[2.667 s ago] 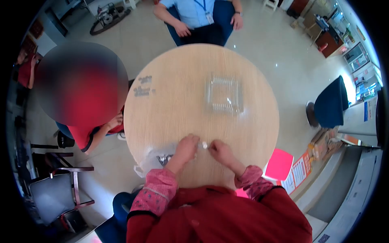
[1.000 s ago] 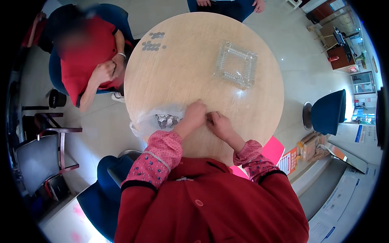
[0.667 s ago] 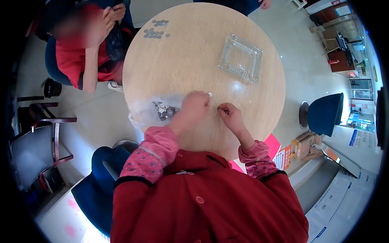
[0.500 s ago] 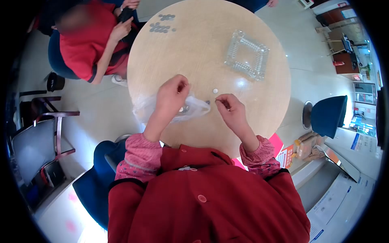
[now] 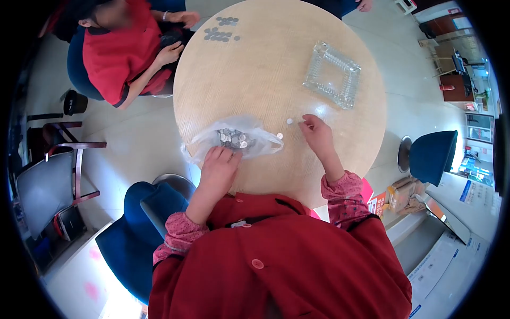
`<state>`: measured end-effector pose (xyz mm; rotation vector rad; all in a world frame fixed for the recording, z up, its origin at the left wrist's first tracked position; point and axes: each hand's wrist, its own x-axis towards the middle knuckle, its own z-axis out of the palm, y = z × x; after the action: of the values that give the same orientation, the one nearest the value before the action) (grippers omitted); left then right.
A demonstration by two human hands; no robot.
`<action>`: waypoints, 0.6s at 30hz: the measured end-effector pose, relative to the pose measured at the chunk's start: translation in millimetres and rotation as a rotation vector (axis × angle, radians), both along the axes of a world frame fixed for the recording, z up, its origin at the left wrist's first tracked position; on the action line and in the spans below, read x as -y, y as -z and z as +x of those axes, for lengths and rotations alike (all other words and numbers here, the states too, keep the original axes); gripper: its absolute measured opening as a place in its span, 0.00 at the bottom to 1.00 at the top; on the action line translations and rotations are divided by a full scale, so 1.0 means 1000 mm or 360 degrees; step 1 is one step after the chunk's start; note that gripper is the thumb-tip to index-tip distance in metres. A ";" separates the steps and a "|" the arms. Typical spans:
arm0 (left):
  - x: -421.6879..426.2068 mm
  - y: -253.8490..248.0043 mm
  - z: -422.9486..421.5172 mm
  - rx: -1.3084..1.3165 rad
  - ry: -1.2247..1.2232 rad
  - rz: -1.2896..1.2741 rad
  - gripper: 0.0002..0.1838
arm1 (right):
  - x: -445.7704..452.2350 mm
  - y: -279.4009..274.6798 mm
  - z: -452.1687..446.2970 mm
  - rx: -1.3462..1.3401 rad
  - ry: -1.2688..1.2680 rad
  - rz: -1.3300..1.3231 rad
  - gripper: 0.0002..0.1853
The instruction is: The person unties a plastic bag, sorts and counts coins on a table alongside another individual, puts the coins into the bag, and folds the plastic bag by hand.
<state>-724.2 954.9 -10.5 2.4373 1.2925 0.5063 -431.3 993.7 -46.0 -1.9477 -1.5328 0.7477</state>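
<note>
A clear plastic bag (image 5: 260,139) lies open on the round wooden table (image 5: 265,69), with a heap of silvery coins (image 5: 234,138) inside it. At the bag's near edge is my left hand (image 5: 220,165), its fingers bent together; whether they pinch anything is hidden. My right hand (image 5: 316,133) hovers to the right of the bag, thumb and fingertips pressed together on something too small to make out. One coin (image 5: 289,122) lies just left of my right fingertips, and another coin (image 5: 280,136) rests by the bag's handle.
A square glass dish (image 5: 333,74) stands at the right of the table. Several coins (image 5: 218,36) lie in groups at the far left. A person in red (image 5: 119,48) sits left of the table, hands near its edge. A blue chair (image 5: 433,158) stands to the right.
My left hand has come down from above the bag to its near edge, uncovering the coin heap. My right hand has moved slightly right. Two coins now show between the bag and my right hand.
</note>
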 end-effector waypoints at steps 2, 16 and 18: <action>-0.001 0.003 0.003 -0.0061 0.0030 0.0052 0.15 | -0.002 -0.002 0.001 0.0155 -0.0047 -0.0142 0.13; 0.000 -0.008 0.011 0.0306 0.0186 -0.0242 0.08 | -0.007 0.019 -0.013 0.0441 -0.0313 -0.0011 0.09; -0.001 -0.009 0.011 0.0305 0.0153 -0.0239 0.08 | -0.006 0.009 -0.017 0.0377 -0.0258 -0.0041 0.09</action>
<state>-713.5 955.7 -1.4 2.2538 1.0893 0.5792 -448.5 999.6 -54.9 -2.0062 -1.8482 0.6220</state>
